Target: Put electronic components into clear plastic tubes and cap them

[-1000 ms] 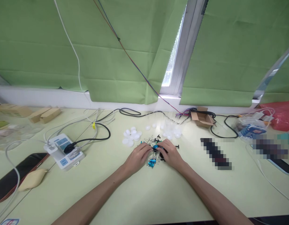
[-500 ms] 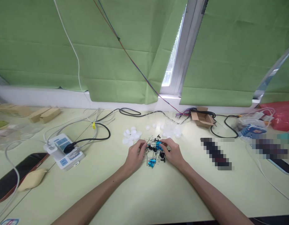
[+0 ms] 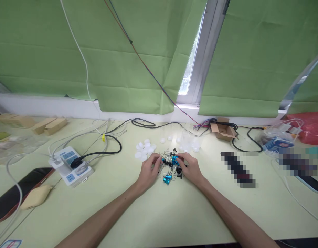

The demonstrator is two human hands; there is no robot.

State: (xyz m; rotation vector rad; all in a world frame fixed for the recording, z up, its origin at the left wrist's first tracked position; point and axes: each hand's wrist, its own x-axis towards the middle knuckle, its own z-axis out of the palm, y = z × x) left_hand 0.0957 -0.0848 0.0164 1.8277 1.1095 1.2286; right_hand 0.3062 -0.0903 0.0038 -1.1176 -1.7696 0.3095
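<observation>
A small pile of metal pins (image 3: 171,168), black parts (image 3: 178,170) and shiny blue parts (image 3: 167,178) lies on the pale table between my hands. My left hand (image 3: 149,170) rests at the pile's left side, thumb and fingers pinched together; a speck of blue shows by the tips, but what they hold is too small to make out. From the right, my right hand (image 3: 190,167) reaches in with its fingers closed at a blue part (image 3: 175,159) on top. The fingers partly cover that part.
White round caps (image 3: 145,149) lie behind my left hand, clear ones (image 3: 186,144) behind the pile. A power strip (image 3: 71,165) with cables stands left. An open cardboard box (image 3: 223,130) and black cable (image 3: 148,126) lie along the back. A dark blurred object (image 3: 237,169) sits right.
</observation>
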